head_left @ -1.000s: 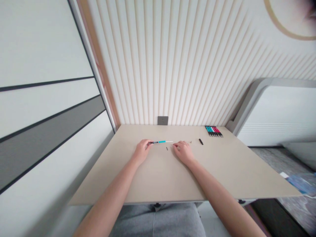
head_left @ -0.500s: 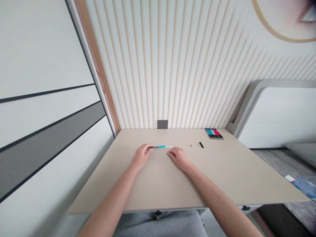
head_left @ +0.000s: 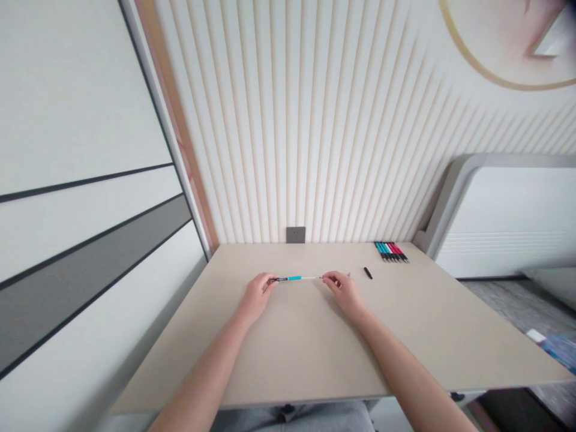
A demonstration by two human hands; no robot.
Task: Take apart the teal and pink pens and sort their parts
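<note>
My left hand point(head_left: 260, 294) is closed on the black end of a pen barrel point(head_left: 294, 278) with a teal section, held level above the table. A thin whitish refill point(head_left: 309, 278) sticks out of the barrel toward the right. At the refill's free end, my right hand point(head_left: 344, 291) pinches a small dark piece point(head_left: 321, 278), too small to name. Whether that piece touches the refill I cannot tell. Just behind the right hand lies a tiny metallic-looking part point(head_left: 348, 274), mostly hidden. A short black pen part point(head_left: 368, 273) lies further right.
A row of teal, white and red pens point(head_left: 391, 252) lies at the table's back right corner. The beige table point(head_left: 288, 348) meets a ribbed wall with a dark socket point(head_left: 296, 234). A white cabinet point(head_left: 90, 270) stands left, a bed headboard point(head_left: 508, 216) right.
My right hand has moved right and slightly back, bringing the small dark piece to the refill's tip. My left hand still holds the barrel. The view has tilted up slightly.
</note>
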